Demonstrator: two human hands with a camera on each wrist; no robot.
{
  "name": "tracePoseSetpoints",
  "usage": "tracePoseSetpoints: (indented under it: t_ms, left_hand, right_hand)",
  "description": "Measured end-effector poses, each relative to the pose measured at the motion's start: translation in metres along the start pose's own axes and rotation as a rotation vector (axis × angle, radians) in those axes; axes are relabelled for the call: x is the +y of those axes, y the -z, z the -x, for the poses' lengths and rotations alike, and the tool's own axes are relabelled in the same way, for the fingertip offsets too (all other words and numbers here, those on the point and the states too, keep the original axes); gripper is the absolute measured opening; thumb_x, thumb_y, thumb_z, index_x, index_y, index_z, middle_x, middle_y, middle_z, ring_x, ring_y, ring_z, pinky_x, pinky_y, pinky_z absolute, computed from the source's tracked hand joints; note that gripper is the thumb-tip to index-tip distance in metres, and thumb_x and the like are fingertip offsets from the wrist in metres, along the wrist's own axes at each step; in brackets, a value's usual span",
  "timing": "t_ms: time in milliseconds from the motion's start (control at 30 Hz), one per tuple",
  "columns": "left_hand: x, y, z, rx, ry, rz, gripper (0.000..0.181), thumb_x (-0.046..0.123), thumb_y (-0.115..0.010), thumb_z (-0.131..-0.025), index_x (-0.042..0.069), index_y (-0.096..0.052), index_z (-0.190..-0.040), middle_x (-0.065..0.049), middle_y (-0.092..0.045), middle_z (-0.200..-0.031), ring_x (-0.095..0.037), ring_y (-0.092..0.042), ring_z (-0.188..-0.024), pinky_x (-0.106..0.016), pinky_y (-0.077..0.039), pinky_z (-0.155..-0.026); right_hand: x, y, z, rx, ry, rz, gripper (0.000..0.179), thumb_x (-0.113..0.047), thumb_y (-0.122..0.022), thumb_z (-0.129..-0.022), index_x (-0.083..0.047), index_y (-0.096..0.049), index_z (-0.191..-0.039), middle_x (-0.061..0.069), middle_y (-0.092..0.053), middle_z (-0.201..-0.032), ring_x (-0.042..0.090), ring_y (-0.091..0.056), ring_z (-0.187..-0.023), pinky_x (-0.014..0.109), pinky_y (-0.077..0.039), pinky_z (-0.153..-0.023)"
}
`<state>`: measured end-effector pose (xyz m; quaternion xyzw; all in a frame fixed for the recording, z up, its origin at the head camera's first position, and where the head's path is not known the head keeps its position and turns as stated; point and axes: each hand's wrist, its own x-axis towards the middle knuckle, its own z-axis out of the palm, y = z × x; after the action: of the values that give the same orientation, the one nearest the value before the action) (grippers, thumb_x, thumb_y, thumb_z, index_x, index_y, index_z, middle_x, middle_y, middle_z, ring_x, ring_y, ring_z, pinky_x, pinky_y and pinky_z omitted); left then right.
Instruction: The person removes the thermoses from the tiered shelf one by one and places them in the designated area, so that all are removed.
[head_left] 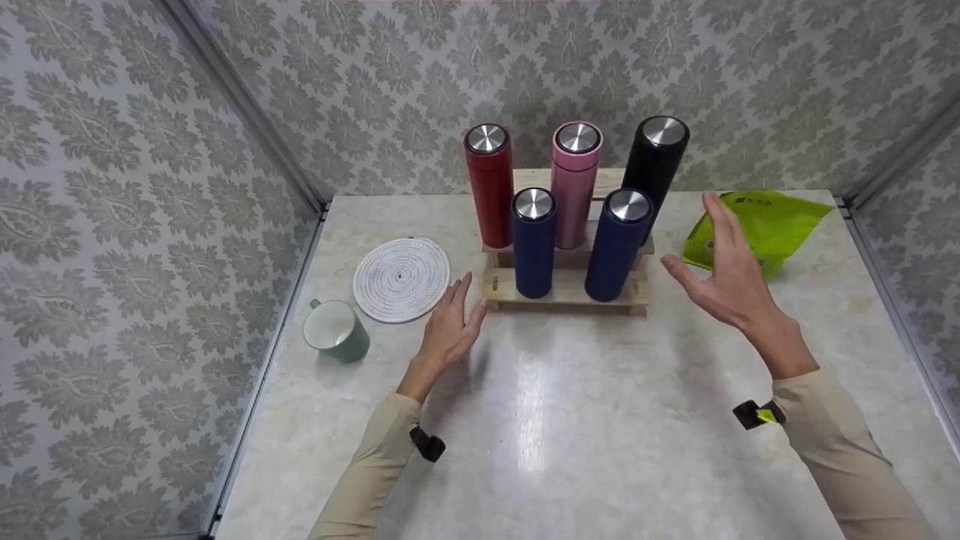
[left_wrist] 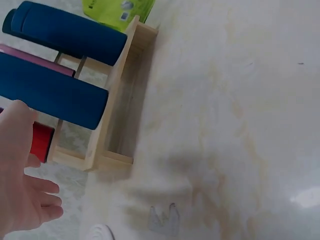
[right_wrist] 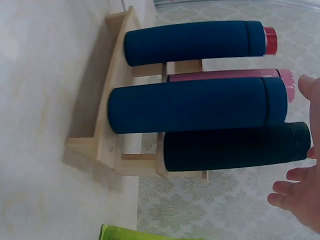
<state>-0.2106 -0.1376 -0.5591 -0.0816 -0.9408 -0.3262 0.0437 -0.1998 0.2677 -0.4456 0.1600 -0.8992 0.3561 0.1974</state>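
Observation:
A tiered wooden rack (head_left: pixel 499 289) holds upright flasks with silver-topped lids. On its back tier stand a red flask (head_left: pixel 492 202), a pink flask (head_left: pixel 576 187) and a black flask (head_left: pixel 651 174). Two dark blue ones, the left blue flask (head_left: pixel 534 251) and the right blue flask (head_left: pixel 616 251), stand on the front tier. My left hand (head_left: pixel 450 330) hovers beside the rack's front left corner, its fingers extended and holding nothing. On the other side, my right hand (head_left: pixel 726 281) is raised with spread thumb and fingers, empty, and overlaps a green bag in the head view.
The bright green bag (head_left: pixel 780 225) lies at the back right of the table (head_left: pixel 585 420). Left of the rack are a round woven mat (head_left: pixel 401 281) and a pale green mug (head_left: pixel 341 334). Patterned walls (head_left: pixel 480 67) enclose the back and sides.

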Motion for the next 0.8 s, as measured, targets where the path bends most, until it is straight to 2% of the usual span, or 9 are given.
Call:
tracePoseSetpoints:
  t_ms: [167,333,433,600,800]
  left_hand:
    - [-0.006,-0.012,-0.007,0.018,0.100,0.183,0.064,0.036,-0.053,-0.102,0.005,-0.037,-0.156,-0.021,-0.047,-0.153,-0.035,-0.044,-0.144,-0.047,-0.036,-0.121]
    - [-0.012,-0.028,-0.018,0.076,0.155,0.370,0.059,0.025,-0.059,-0.101,-0.003,-0.042,-0.150,-0.026,-0.052,-0.147,-0.037,-0.051,-0.138,-0.045,-0.042,-0.117]
    - [-0.015,-0.039,-0.023,0.104,0.206,0.467,0.059,0.025,-0.060,-0.101,-0.005,-0.043,-0.149,-0.025,-0.054,-0.145,-0.037,-0.055,-0.135,-0.042,-0.046,-0.115]
    - [-0.020,-0.056,-0.028,0.154,0.268,0.558,0.056,0.023,-0.061,-0.100,-0.006,-0.046,-0.146,-0.025,-0.058,-0.141,-0.038,-0.057,-0.132,-0.041,-0.048,-0.112]
    - [-0.022,-0.076,-0.031,0.176,0.359,0.663,0.055,0.026,-0.061,-0.101,0.001,-0.047,-0.147,-0.021,-0.056,-0.145,-0.033,-0.056,-0.134,-0.039,-0.048,-0.113]
  right_hand:
    - [0.000,0.008,-0.021,0.102,-0.034,-0.124,0.083,-0.027,-0.071,-0.095,-0.006,-0.026,-0.160,0.018,-0.031,-0.163,0.040,-0.034,-0.148,0.058,-0.030,-0.121]
    - [-0.005,0.013,-0.040,0.105,-0.153,-0.230,0.083,-0.023,-0.072,-0.094,-0.010,-0.025,-0.161,0.012,-0.031,-0.165,0.035,-0.035,-0.150,0.054,-0.032,-0.122]
    - [-0.007,0.013,-0.051,0.108,-0.211,-0.261,0.083,-0.025,-0.072,-0.095,-0.010,-0.023,-0.161,0.013,-0.032,-0.164,0.034,-0.036,-0.149,0.054,-0.034,-0.121]
    - [-0.012,0.008,-0.068,0.117,-0.259,-0.298,0.084,-0.029,-0.072,-0.094,-0.010,-0.025,-0.160,0.014,-0.034,-0.163,0.033,-0.038,-0.148,0.049,-0.036,-0.122]
    - [-0.018,0.000,-0.083,0.125,-0.281,-0.388,0.083,-0.030,-0.073,-0.091,-0.010,-0.029,-0.159,0.015,-0.037,-0.160,0.034,-0.040,-0.147,0.047,-0.037,-0.121]
